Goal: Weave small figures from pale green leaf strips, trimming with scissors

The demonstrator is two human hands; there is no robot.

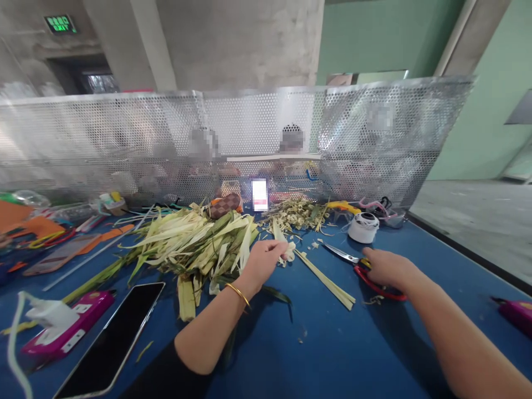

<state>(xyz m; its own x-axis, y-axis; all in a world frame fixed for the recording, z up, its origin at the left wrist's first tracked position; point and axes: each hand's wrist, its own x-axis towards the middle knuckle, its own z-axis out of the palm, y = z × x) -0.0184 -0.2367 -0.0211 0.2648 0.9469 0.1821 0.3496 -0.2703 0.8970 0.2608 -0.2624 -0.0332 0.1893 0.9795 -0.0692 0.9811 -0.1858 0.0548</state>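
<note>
My left hand [266, 259] is closed in a pinch on a pale, ruffled piece of corn husk [291, 252] above the blue table. From beside that piece, a long folded husk strip [326, 280] slants down to the right; whether the two are joined I cannot tell. On the right, my right hand [386, 268] has its fingers around the red handles of a pair of scissors [341, 253], whose blades point left toward the husk. A big pile of corn husks [199, 238] lies left of my left hand. Small husk scraps [301, 215] are heaped behind it.
A white roll of tape or thread [363, 228] stands behind the scissors. A black phone [114, 338] and a magenta power strip [75, 324] lie at front left. A lit phone [260, 194] stands at the back, before a perforated metal screen [257, 122]. People sit beyond it.
</note>
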